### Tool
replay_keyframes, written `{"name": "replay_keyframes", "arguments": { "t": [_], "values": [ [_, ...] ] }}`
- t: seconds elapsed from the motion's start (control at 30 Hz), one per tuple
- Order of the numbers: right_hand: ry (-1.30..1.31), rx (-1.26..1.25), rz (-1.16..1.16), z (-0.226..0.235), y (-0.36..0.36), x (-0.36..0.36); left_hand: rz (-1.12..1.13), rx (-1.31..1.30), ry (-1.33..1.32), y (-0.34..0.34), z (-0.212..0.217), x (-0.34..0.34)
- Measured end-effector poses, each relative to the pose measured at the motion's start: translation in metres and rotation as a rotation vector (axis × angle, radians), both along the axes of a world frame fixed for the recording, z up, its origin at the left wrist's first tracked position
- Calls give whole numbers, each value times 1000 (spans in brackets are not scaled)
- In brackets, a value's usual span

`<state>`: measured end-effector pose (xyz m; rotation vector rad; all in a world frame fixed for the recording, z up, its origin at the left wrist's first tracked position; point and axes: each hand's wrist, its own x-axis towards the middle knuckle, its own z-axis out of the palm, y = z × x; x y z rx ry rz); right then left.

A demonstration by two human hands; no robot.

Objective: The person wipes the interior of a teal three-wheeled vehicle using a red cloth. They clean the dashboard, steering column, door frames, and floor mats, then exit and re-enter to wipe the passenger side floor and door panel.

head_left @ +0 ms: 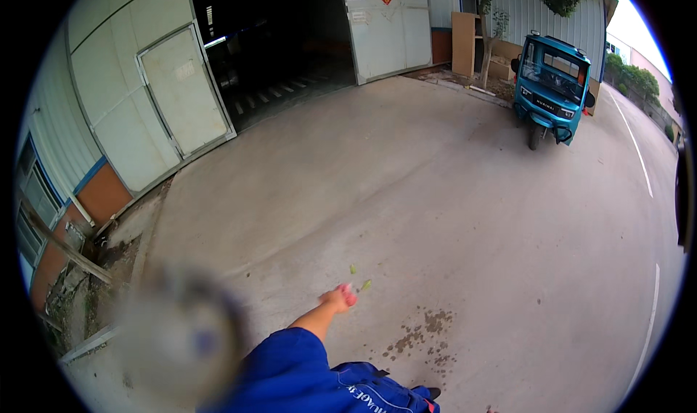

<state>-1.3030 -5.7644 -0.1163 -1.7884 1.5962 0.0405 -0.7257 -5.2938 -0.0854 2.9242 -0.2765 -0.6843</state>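
Note:
My left arm in a blue sleeve reaches forward over the concrete from the lower middle. At its end my left hand (pixel 335 297) is closed round a small pink thing (pixel 349 294), slightly blurred, whose kind I cannot make out. Just beyond the fingers are two small green pieces (pixel 367 285), like bits of leaf or fruit; whether they lie on the ground or are in the air I cannot tell. My right hand is out of view. Blue clothing with pale lettering (pixel 370 398) and part of a dark shoe (pixel 434 393) show at the lower edge.
A blue three-wheeled vehicle (pixel 549 92) stands at the far right, beside a tree and a brown cabinet (pixel 463 44). A dark doorway opens between large pale doors (pixel 388 31). Wet spots (pixel 428 333) mark the concrete. A blurred round shape (pixel 170 337) hides the lower left.

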Motion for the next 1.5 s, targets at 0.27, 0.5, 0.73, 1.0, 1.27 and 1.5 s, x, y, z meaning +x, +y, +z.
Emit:
{"name": "replay_keyframes", "arguments": {
  "t": [0.27, 0.5, 0.73, 1.0, 1.27, 1.5],
  "values": [
    [14, -40, -377, 45, -296, -109, 262, 254, 358, 28, -33, -129],
    [-359, -164, -342, 80, -582, 102, 207, 94, 525, -418, -41, 7],
    [-509, -126, -158, 182, -788, 234, -298, -733, 427, -1065, 149, 151],
    [-1011, 211, -68, 211, -1085, 346, -656, -1078, 871, -1473, 328, 131],
    [-1150, 613, 82, 275, -1353, 564, -344, -1120, 1097, -1697, 280, 194],
    [-1093, 691, 325, 275, -1602, 701, 187, -1608, 1209, -1910, 248, 318]
  ]
}}
